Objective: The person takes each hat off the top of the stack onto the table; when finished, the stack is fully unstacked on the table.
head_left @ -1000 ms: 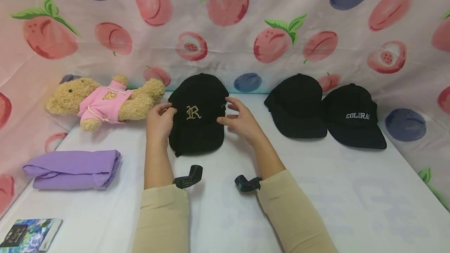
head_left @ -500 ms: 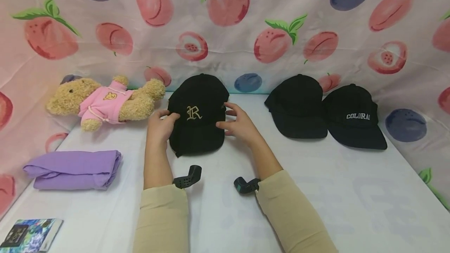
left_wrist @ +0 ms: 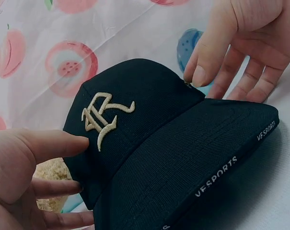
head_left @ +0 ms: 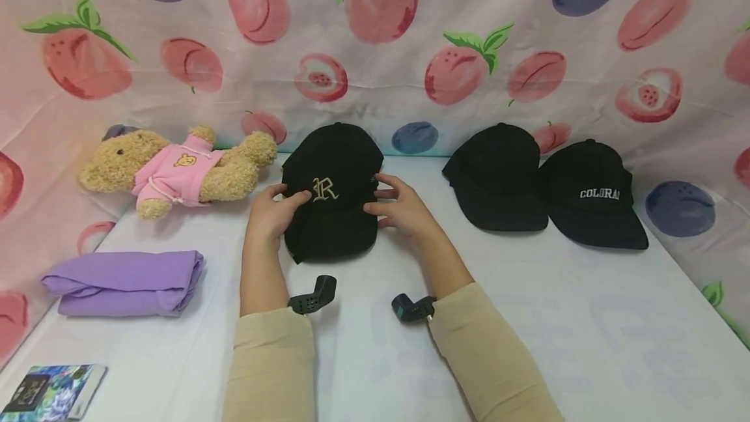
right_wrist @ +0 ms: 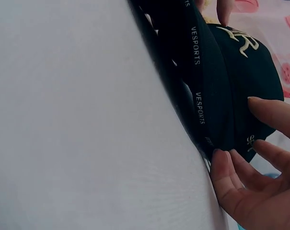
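A black baseball cap (head_left: 336,230) with a gold letter R sits upright at the back middle of the table, brim toward me. My left hand (head_left: 272,213) is at its left side. In the left wrist view that hand's thumb touches the front panel near the letter, and its fairly straight fingers lie along the side. On the cap's other side, my right hand (head_left: 404,210) touches with spread fingers. The right wrist view shows the right fingertips (right_wrist: 221,160) by the brim's corner and the thumb on the crown. "VESPORTS" lettering runs along the brim's edge.
To the right stand two more black caps, one plain (head_left: 498,194) and one lettered (head_left: 592,207). A teddy bear (head_left: 181,174) in pink lies at the back left. Nearer are a folded purple cloth (head_left: 123,285) and a book (head_left: 53,393). A fruit-print curtain (head_left: 375,83) hangs behind.
Both hands have slid slightly down the cap toward the brim. The left thumb has moved right, up beside the gold letter. The cap has stayed in nearly the same place.
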Demonstrator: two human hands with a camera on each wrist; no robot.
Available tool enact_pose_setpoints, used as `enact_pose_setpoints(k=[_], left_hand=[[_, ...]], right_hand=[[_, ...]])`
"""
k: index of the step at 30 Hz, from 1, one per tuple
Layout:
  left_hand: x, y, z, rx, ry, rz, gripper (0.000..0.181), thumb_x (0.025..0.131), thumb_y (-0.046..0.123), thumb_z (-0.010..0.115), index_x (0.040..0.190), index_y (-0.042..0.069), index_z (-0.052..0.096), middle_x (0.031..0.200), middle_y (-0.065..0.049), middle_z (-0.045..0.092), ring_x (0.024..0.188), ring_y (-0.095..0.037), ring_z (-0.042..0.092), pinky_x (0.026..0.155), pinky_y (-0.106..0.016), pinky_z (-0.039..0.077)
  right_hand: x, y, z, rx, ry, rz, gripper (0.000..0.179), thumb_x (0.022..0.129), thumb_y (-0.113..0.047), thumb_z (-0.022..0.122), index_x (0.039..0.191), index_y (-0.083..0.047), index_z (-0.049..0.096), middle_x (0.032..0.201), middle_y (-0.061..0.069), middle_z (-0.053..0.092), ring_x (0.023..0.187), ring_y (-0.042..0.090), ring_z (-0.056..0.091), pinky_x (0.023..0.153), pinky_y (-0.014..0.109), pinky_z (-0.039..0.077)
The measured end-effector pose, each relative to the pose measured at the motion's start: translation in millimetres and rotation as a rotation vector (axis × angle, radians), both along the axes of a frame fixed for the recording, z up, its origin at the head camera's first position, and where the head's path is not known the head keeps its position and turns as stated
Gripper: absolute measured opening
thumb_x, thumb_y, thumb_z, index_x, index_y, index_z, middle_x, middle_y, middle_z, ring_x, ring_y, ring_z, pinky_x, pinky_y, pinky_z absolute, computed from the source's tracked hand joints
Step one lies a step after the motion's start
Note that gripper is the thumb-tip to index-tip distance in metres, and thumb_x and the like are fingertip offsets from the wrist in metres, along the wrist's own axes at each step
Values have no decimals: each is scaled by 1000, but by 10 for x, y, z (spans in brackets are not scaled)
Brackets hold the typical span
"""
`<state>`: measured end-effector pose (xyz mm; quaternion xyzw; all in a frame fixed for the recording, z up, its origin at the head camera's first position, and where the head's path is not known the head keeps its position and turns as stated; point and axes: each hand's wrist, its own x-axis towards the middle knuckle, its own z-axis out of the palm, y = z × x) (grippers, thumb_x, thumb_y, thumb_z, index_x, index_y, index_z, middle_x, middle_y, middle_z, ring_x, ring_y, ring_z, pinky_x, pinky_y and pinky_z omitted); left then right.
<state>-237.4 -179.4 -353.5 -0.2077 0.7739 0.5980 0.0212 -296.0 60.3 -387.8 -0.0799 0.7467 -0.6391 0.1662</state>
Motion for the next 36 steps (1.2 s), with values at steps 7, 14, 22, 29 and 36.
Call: enact_pose_setpoints(k=[7,14,22,29,36], left_hand=[[7,24,19,1,7,-16,78,98,31,67,161,4,32,171,-15,23,156,-33,27,127,-48,25],[28,30,54,1,19,-23,77,97,31,68,161,5,32,171,-16,22,155,-34,29,127,-48,27],[50,36,89,-12,15,-33,77,97,33,68,160,7,35,168,-18,26,152,-37,34,125,-49,31],[67,38,116,-28,21,-43,75,97,35,68,160,9,37,164,-20,34,146,-37,41,122,-50,35],[59,32,148,-37,41,-56,74,97,37,68,159,11,38,156,-21,42,139,-38,47,120,-52,37]], right_hand=[[4,-8,7,20,24,1,74,91,-5,73,158,-18,43,148,20,52,108,29,66,73,31,58],[11,-37,17,69,59,-8,73,91,-7,74,157,-19,46,146,19,52,103,26,66,69,28,56],[23,-42,27,65,70,-20,72,90,-6,75,156,-19,47,146,18,52,119,33,64,78,33,60],[31,-34,44,49,66,-41,71,90,-5,74,155,-19,48,146,18,53,120,34,65,82,37,62],[23,-19,115,78,114,-68,71,90,-7,75,154,-21,50,145,16,55,119,33,66,82,36,62]])
